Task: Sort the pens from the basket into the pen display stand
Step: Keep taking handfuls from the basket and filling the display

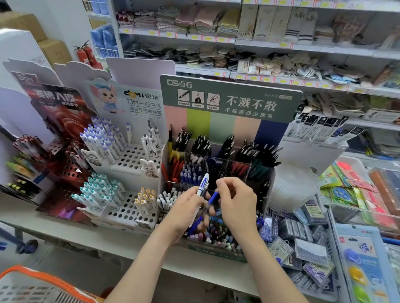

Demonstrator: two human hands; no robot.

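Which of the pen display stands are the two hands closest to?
The green-headed stand with clear compartments: the left hand and right hand hold pens just over its front. The red stand and white punched-hole stand sit further left.

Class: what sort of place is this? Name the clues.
Probably a stationery or general shop: cardboard pen display stands, shelves edged with yellow price tags, blister-packed goods.
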